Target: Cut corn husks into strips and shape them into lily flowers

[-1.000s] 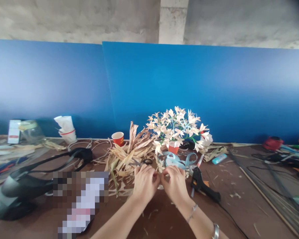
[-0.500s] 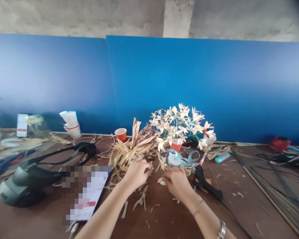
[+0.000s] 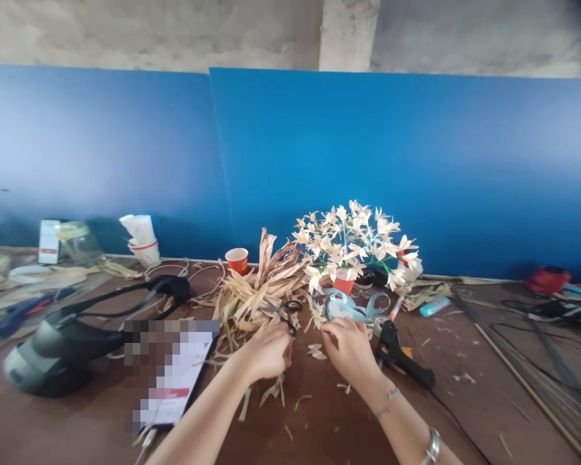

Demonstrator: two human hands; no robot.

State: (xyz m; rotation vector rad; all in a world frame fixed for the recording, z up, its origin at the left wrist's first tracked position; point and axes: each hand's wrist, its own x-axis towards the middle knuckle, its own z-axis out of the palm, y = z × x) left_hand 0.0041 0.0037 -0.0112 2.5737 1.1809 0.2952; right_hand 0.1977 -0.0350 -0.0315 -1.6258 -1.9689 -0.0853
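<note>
My left hand (image 3: 267,352) rests at the foot of a pile of dried corn husk strips (image 3: 256,300), its fingertips against metal scissors (image 3: 275,310) with black handles. My right hand (image 3: 351,349) hovers a little to the right, fingers curled just below a light blue ribbon (image 3: 346,307). Small pale husk pieces (image 3: 316,351) lie on the brown work board (image 3: 319,420) between my hands. Behind the ribbon, a cluster of cream husk flowers (image 3: 353,242) stands in a red paper cup (image 3: 343,284). Whether either hand pinches something small is hidden by my fingers.
A black hot glue gun (image 3: 397,355) lies right of my right hand, its cord trailing forward. A dark head visor (image 3: 53,352) and a pixelated sheet (image 3: 174,371) lie to the left. A red cup (image 3: 237,260) stands against the blue board (image 3: 368,161). Thin rods (image 3: 547,381) lie at right.
My hands, pressed together a second ago, have parted and moved left and down. My left hand now reaches the scissors. The view has tilted slightly.
</note>
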